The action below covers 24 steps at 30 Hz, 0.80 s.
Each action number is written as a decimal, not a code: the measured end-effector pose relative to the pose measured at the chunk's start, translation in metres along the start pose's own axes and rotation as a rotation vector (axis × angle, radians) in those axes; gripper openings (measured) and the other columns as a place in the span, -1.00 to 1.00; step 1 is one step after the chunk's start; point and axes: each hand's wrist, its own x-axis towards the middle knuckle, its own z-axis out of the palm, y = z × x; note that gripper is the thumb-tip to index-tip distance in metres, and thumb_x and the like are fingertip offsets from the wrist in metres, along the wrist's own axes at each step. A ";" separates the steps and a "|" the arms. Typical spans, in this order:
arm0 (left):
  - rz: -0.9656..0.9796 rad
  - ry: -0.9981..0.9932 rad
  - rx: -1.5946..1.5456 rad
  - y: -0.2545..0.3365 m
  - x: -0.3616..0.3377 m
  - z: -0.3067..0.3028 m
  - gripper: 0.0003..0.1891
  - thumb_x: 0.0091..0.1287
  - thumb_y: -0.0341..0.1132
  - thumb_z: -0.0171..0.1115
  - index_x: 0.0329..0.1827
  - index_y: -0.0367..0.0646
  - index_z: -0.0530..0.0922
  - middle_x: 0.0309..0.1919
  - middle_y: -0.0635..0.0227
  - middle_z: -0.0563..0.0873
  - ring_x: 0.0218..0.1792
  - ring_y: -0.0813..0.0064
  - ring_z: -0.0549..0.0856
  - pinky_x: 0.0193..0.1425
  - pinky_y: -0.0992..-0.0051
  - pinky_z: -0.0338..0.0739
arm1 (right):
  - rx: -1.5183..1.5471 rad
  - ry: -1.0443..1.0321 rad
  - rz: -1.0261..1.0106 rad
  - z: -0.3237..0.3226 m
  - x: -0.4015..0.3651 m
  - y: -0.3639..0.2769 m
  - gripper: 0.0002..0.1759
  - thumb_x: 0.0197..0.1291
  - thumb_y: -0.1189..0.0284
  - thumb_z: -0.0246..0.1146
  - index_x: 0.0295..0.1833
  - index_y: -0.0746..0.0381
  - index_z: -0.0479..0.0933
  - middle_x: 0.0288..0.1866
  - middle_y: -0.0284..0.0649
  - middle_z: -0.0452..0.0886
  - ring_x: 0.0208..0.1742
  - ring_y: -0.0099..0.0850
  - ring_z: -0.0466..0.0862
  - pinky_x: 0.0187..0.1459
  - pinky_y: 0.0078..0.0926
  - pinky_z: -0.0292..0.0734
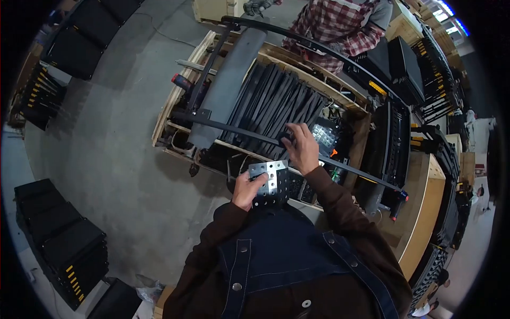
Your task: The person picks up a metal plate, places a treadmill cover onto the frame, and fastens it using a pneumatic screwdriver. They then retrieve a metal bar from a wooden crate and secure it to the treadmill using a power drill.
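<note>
My left hand grips a shiny perforated metal plate close to my body, its thumb on the plate's face. My right hand is raised at a black frame bar, thumb and fingers curled toward each other; anything between the fingertips is too small to make out. The bar belongs to a frame with a thick grey roller at its left side. Below the frame, many black strips fill a wooden crate. More perforated metal pieces lie right of the strips, near a small orange part.
Across the crate stands a person in a checked shirt, with a gloved hand at the top. Stacked black panels stand at lower left and upper right. A wooden box is on the right.
</note>
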 end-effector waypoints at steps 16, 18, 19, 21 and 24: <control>0.009 0.253 -0.304 0.023 0.006 -0.078 -0.82 0.39 -0.48 0.28 0.01 -0.31 0.66 -0.13 0.33 0.78 -0.15 0.52 0.76 -0.07 0.52 0.63 | 0.293 -0.252 -0.232 0.078 0.000 -0.097 -0.85 0.16 0.46 0.41 -0.21 0.21 0.58 -0.17 -0.18 0.64 -0.10 -0.16 0.64 -0.07 -0.27 0.51; -0.019 0.191 -0.299 0.031 0.002 -0.101 -0.79 0.41 -0.47 0.27 0.06 -0.29 0.64 -0.09 0.33 0.78 -0.09 0.50 0.76 -0.01 0.49 0.65 | 0.569 -0.188 -0.002 0.104 0.035 -0.094 -0.84 0.25 0.45 0.38 -0.22 0.28 0.54 -0.19 -0.25 0.63 -0.20 -0.36 0.62 -0.13 -0.40 0.50; -0.052 0.133 -0.292 0.032 -0.001 -0.114 -0.77 0.43 -0.45 0.26 0.11 -0.27 0.62 -0.05 0.33 0.77 -0.04 0.47 0.75 0.04 0.45 0.67 | 0.739 -0.181 0.196 0.119 0.054 -0.089 -0.82 0.28 0.44 0.38 -0.22 0.30 0.53 -0.21 -0.29 0.61 -0.24 -0.45 0.60 -0.16 -0.45 0.49; -0.018 0.092 -0.322 0.019 -0.008 -0.140 -0.71 0.44 -0.44 0.26 0.18 -0.27 0.58 -0.01 0.28 0.77 0.03 0.43 0.76 0.11 0.40 0.70 | 0.726 -0.212 0.268 0.154 0.095 -0.066 -0.78 0.39 0.39 0.36 -0.16 0.30 0.50 -0.23 -0.40 0.56 -0.21 -0.62 0.54 -0.09 -0.59 0.47; -0.108 0.144 -0.410 0.018 -0.029 -0.164 -0.70 0.45 -0.42 0.25 0.22 -0.25 0.56 0.07 0.20 0.75 0.06 0.35 0.76 0.14 0.33 0.70 | 0.938 -0.490 0.603 0.167 0.128 -0.061 -0.81 0.40 0.40 0.35 -0.19 0.28 0.52 -0.30 -0.43 0.55 -0.25 -0.63 0.51 -0.14 -0.61 0.45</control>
